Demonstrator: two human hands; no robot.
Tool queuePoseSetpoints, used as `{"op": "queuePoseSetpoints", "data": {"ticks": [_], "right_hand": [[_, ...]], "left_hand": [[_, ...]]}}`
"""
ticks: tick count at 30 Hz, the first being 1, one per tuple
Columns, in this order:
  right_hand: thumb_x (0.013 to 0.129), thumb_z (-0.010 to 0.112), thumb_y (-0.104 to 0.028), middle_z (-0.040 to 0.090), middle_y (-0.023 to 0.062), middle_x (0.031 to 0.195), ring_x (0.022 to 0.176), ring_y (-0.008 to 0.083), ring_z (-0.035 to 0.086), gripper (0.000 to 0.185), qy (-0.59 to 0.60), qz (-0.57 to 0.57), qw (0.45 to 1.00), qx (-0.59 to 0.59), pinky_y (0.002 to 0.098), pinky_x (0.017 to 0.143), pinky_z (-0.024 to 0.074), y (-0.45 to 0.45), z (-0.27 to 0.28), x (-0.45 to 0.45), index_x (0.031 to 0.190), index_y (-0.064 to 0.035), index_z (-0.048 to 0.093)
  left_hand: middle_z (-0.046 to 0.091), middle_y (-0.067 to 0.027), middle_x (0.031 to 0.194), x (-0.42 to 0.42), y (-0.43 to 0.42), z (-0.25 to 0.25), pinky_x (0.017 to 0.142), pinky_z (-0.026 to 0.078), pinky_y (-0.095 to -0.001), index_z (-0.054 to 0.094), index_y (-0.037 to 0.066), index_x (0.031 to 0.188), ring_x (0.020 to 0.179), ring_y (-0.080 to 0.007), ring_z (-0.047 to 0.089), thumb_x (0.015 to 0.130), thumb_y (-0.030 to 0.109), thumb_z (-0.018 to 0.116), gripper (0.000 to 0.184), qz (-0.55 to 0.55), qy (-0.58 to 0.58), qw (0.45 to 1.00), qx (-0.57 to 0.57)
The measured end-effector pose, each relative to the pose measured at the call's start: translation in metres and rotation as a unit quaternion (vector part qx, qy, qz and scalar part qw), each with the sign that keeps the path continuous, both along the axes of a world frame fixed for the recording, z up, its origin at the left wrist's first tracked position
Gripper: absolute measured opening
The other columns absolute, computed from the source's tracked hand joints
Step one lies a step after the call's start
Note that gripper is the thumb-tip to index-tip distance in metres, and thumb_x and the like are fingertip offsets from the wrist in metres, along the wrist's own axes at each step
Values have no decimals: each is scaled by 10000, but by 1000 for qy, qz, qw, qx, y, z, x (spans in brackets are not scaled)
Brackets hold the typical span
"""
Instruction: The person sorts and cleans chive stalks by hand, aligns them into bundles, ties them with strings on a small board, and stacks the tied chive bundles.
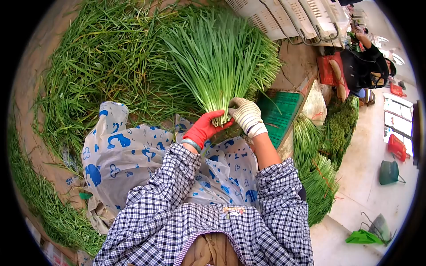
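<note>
My left hand [208, 128], in a red glove, is closed around the pale stem ends of a bunch of garlic chives [222, 66]. The long green leaves fan out away from me. At the right side of the stem ends is my right hand [246, 116], in a cream knitted glove, with its fingers curled against the stems; its fingertips are partly hidden. Below both hands, a plastic sheet [146, 153] with blue prints covers my lap. A broad heap of loose chives [106, 66] lies beyond and to the left.
At right stands a green slatted crate [277, 115], with tied bundles of chives [317, 186] nearby. White plastic crates [284, 17] are stacked at the top. Another person [366, 66] in dark clothing is at upper right, beside a red crate [327, 71]. More greens [53, 217] lie lower left.
</note>
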State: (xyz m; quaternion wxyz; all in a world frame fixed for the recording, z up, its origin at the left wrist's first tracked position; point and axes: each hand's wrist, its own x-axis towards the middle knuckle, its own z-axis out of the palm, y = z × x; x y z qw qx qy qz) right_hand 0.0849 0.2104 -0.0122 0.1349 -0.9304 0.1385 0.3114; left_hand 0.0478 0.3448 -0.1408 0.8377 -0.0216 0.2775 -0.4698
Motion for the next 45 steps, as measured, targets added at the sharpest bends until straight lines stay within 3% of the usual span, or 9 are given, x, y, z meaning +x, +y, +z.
{"op": "queuePoseSetpoints", "data": {"ticks": [8, 12, 18, 24, 30, 34, 38, 41, 45], "right_hand": [[740, 673, -135, 621, 125, 850, 755, 308, 620, 133, -323, 200, 924, -32, 409, 719, 522, -11, -31, -29, 847, -60, 648], [815, 602, -61, 630, 65, 746, 664, 131, 584, 80, -143, -199, 927, 284, 286, 612, 498, -13, -20, -33, 886, -32, 623], [793, 602, -48, 643, 153, 885, 753, 336, 631, 154, -319, 26, 940, 119, 411, 676, 520, -9, -31, -33, 937, -92, 634], [797, 570, -88, 611, 156, 950, 796, 353, 633, 239, -175, 166, 968, -62, 453, 689, 520, 13, -5, -34, 1023, -132, 636], [725, 614, 2, 627, 147, 884, 783, 343, 622, 297, -248, 140, 943, 172, 422, 695, 518, 71, 82, -68, 1006, -89, 650], [665, 692, -11, 645, 135, 1062, 884, 324, 642, 442, -304, 233, 793, 473, 412, 773, 531, 142, 165, -41, 1099, -67, 634], [768, 630, -3, 648, 139, 1100, 934, 300, 652, 452, -232, 172, 863, 416, 371, 823, 536, 132, 140, -13, 1214, -58, 583], [868, 628, -133, 677, 176, 966, 885, 318, 657, 194, -206, -77, 953, 208, 367, 807, 526, 62, 21, -7, 1040, -56, 673], [845, 651, -309, 690, 171, 981, 909, 327, 661, 326, -126, -106, 985, 56, 393, 829, 515, 21, -32, -4, 1064, -68, 656]], "left_hand": [[671, -74, 1029, -7, -9, 2, 832, 539, -354, 655, 54, 1088, 943, -192, 640, 862, 70, 647, 227, 6, -105, 987, 121], [672, -59, 974, -2, -11, -6, 786, 534, -329, 673, 57, 1006, 892, -182, 637, 853, 89, 663, 157, -18, -84, 989, 124], [658, -44, 970, -2, -11, 1, 723, 529, -316, 643, 79, 1050, 906, -166, 615, 870, 144, 680, 195, -28, -84, 991, 101], [653, -38, 1015, -4, -16, -9, 757, 526, -346, 623, 119, 1130, 892, -173, 604, 901, 235, 665, 260, 12, -37, 995, 88], [628, -87, 1049, 7, -1, 25, 777, 543, -361, 616, 82, 1149, 960, -259, 623, 875, 183, 680, 299, -60, -20, 993, 104], [643, -144, 1079, 0, -14, -2, 721, 556, -328, 565, 75, 1202, 966, -259, 651, 895, 172, 656, 335, -23, -61, 991, 119], [643, -122, 1109, -11, -25, -37, 834, 528, -357, 592, 60, 1174, 1037, -247, 626, 908, 161, 629, 287, 27, -203, 969, 141], [639, -111, 1143, -19, -30, -48, 934, 499, -363, 616, 44, 1147, 1088, -216, 601, 920, 163, 603, 257, 81, -337, 924, 164], [650, -48, 1068, -7, -15, -7, 871, 520, -409, 643, 74, 1123, 981, -200, 610, 920, 174, 601, 230, -8, -130, 981, 143]]}}
